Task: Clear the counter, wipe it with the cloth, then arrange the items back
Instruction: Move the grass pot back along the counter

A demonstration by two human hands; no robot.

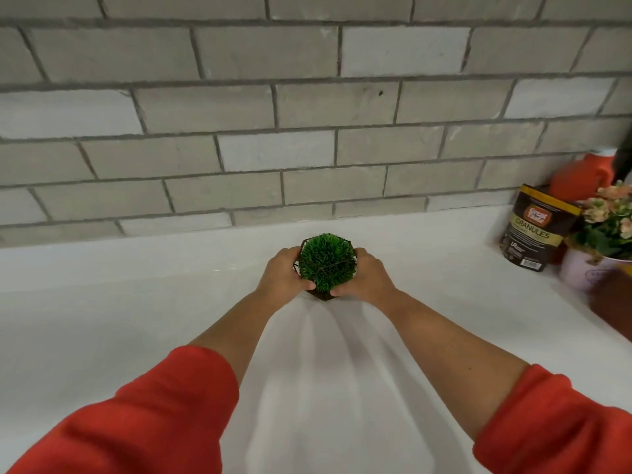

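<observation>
At the centre of the white counter (136,319), dead ahead at 12 o'clock, you have the little potted grass ball (327,263), and both hands are on it. Your left hand (282,270) wraps its 9 o'clock side and your right hand (367,271) its 3 o'clock side. The fingers curl round the back and both thumbs press in near the dark base (321,295). So that's 2 hands clamped on 1 small plant. I can't tell whether the base is sitting on the surface or just clear of it.

Now, the handling. This looks like a light piece: a faux tuft, springy and bristly, which will squash rather than break. The thin dark frame around it looks like the weak part, so don't squeeze there. The faceted pot looks stiff and gives flat faces to grip, so keep your hold low where your thumbs are. The counter looks glossy, so I'd lift it rather than slide it.

Over at 3 o'clock, well apart from the plant, the granules bag (533,230), the pink flower pot (581,268) and the orange jug (581,176) cluster against the brick wall (239,107).
</observation>
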